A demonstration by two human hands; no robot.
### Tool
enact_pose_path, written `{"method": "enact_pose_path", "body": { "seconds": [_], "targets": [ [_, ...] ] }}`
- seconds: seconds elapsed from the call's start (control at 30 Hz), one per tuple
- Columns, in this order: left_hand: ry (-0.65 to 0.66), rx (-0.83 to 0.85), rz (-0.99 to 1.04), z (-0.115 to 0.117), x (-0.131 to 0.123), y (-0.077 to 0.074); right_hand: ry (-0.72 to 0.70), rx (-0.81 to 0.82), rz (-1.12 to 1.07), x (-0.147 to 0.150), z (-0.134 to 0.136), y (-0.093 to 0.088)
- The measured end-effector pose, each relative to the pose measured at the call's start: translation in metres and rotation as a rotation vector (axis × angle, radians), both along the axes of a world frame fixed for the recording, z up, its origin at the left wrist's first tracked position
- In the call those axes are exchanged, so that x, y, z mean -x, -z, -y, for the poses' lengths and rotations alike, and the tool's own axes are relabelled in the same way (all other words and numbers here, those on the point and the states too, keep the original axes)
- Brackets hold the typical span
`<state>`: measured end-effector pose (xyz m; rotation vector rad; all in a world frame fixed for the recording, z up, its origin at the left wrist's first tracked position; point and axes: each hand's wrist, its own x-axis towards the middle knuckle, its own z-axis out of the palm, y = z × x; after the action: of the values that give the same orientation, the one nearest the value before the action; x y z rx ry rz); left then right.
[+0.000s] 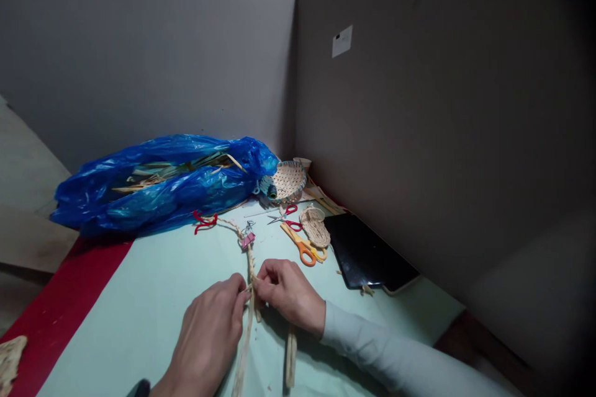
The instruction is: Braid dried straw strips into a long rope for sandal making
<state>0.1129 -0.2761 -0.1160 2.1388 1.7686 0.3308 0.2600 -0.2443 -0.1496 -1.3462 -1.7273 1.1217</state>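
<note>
A braided straw cord (250, 260) runs across the pale green table mat (139, 298) toward me, with a pink binder clip (247, 240) on it and a red hook (203, 221) at its far end. My left hand (209, 335) and my right hand (288, 293) meet at the near part of the braid. Both pinch the straw strands with closed fingers. Loose strand ends (290, 356) trail from under my hands toward the table's near edge.
A blue plastic bag (162, 183) full of straw lies at the back left. Behind the braid are a small woven basket (288, 181), red scissors (286, 216), orange scissors (302, 248), a tiny woven sandal (315, 227) and a black tablet (370, 254). Grey walls enclose the corner.
</note>
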Motion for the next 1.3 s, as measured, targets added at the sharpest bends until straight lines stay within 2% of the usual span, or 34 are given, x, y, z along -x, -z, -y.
{"method": "enact_pose_path", "body": {
  "seconds": [0.07,0.17,0.33,0.47,0.6,0.77,0.87,0.93,1.0,1.03,1.13,1.2,1.3],
  "targets": [
    [0.020,-0.010,-0.076,0.007,0.001,-0.002,0.023,-0.038,0.015,0.000,0.002,0.000],
    [0.094,-0.062,-0.082,0.017,-0.005,0.007,0.019,-0.012,-0.054,-0.001,0.000,0.004],
    [0.247,-0.344,-0.209,0.026,-0.019,0.037,-0.092,0.270,-0.369,-0.006,-0.006,0.001],
    [0.351,-0.480,-0.390,0.026,-0.018,0.051,-0.141,0.455,-0.571,-0.010,-0.008,-0.008],
    [0.382,-0.392,-0.456,0.026,-0.016,0.048,-0.121,0.462,-0.600,-0.012,-0.008,-0.011],
    [0.295,-0.104,-0.403,0.029,-0.027,0.028,-0.148,0.412,-0.574,-0.013,-0.007,-0.006],
    [0.243,-0.042,-0.200,0.025,-0.024,0.016,-0.154,0.331,-0.494,-0.012,-0.006,-0.002],
    [0.126,-0.079,-0.007,0.015,-0.015,0.009,-0.136,0.297,-0.429,-0.012,-0.005,-0.001],
    [-0.046,-0.104,0.203,0.002,-0.005,0.006,-0.126,0.285,-0.408,-0.012,-0.005,-0.002],
    [-0.064,-0.069,0.332,-0.005,-0.001,0.006,-0.128,0.281,-0.419,-0.012,-0.004,-0.002],
    [0.020,0.292,0.785,-0.020,0.003,0.010,-0.168,0.306,-0.529,-0.011,-0.003,-0.002],
    [0.022,0.516,1.006,-0.024,0.001,0.015,-0.187,0.332,-0.578,-0.010,-0.003,-0.002],
    [-0.030,0.586,1.095,-0.024,-0.003,0.022,-0.167,0.291,-0.518,-0.010,-0.004,0.000]
  ]
}}
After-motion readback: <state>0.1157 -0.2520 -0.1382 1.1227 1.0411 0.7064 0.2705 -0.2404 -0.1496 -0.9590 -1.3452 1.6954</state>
